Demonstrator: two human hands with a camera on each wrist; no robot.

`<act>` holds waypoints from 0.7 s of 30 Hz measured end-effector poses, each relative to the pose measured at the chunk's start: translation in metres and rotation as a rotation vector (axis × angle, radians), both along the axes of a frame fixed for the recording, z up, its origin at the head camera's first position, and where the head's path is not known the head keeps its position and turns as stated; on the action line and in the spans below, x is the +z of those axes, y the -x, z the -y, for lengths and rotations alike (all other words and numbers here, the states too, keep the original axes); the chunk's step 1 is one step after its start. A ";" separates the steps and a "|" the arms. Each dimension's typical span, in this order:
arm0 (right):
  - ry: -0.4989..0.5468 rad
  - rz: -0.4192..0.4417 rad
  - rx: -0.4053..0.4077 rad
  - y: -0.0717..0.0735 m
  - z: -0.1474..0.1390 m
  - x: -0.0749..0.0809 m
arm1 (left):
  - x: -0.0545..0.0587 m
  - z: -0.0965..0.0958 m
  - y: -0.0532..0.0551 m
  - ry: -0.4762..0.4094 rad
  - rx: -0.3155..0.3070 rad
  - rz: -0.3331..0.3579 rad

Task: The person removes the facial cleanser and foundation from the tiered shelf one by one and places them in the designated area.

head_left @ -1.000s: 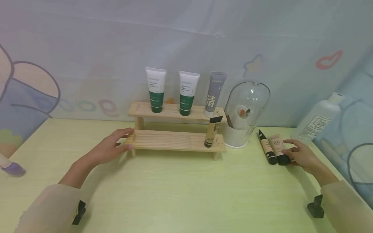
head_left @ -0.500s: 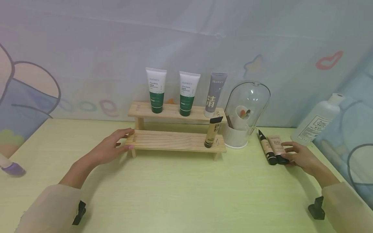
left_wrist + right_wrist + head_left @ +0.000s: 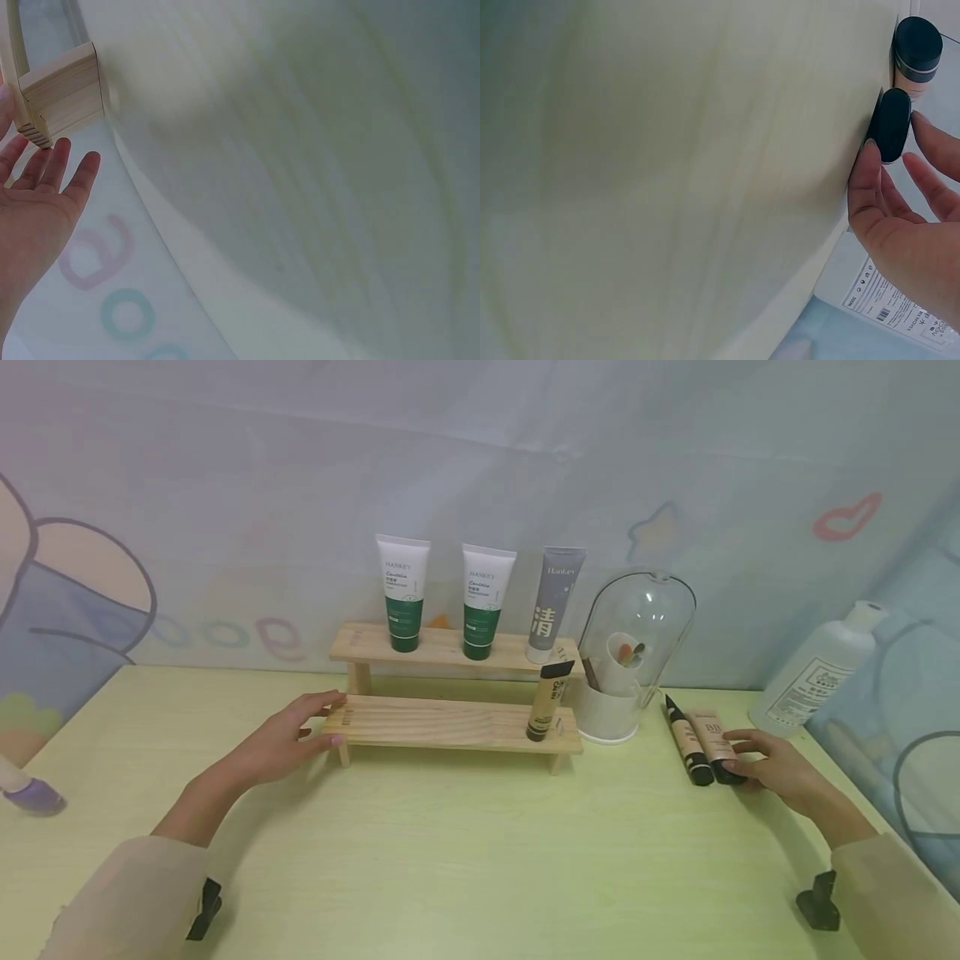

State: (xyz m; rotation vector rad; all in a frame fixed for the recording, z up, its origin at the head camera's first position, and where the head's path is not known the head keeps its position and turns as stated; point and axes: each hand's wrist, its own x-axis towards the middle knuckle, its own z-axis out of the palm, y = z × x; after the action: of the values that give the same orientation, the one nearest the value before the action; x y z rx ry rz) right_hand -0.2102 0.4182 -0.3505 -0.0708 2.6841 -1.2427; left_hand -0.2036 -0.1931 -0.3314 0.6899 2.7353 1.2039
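Observation:
At the left end of the two-tier wooden shelf (image 3: 420, 722), my left hand (image 3: 281, 739) has its thumb at the front edge and a finger at the rear corner of the lower board. The left wrist view shows my other fingers (image 3: 51, 169) fairly straight beside the board's end. On the right, a beige BB cream tube (image 3: 711, 732) with a black cap (image 3: 892, 126) lies flat. My right hand (image 3: 776, 772) pinches it near the cap, thumb and fingers on opposite sides. Close along its left side lies a slimmer beige tube with black ends (image 3: 686, 739).
White-and-green tubes (image 3: 405, 597) (image 3: 483, 602) and a grey tube (image 3: 553, 602) stand on the upper board, a small gold tube (image 3: 545, 702) on the lower. Right of the shelf are a clear-domed brush holder (image 3: 607, 710) and a white bottle (image 3: 817, 672), before a printed cloth (image 3: 300, 485).
My right hand has shifted slightly left, its fingers closing in on the BB cream tube. My left hand has stayed at the shelf's end.

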 end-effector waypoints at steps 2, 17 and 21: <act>-0.011 -0.006 -0.004 0.000 -0.001 -0.001 | 0.000 0.000 0.000 -0.001 0.000 0.000; -0.060 0.001 0.001 -0.005 0.000 0.008 | -0.001 0.001 0.001 -0.009 -0.004 0.005; -0.050 0.000 0.008 -0.007 -0.002 0.012 | -0.001 0.001 0.001 -0.016 -0.006 0.009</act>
State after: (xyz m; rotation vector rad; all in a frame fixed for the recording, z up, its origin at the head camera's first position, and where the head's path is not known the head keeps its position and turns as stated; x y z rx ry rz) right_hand -0.2035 0.4197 -0.3385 -0.0749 2.7098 -1.1730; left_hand -0.2043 -0.1940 -0.3322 0.6926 2.7169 1.2259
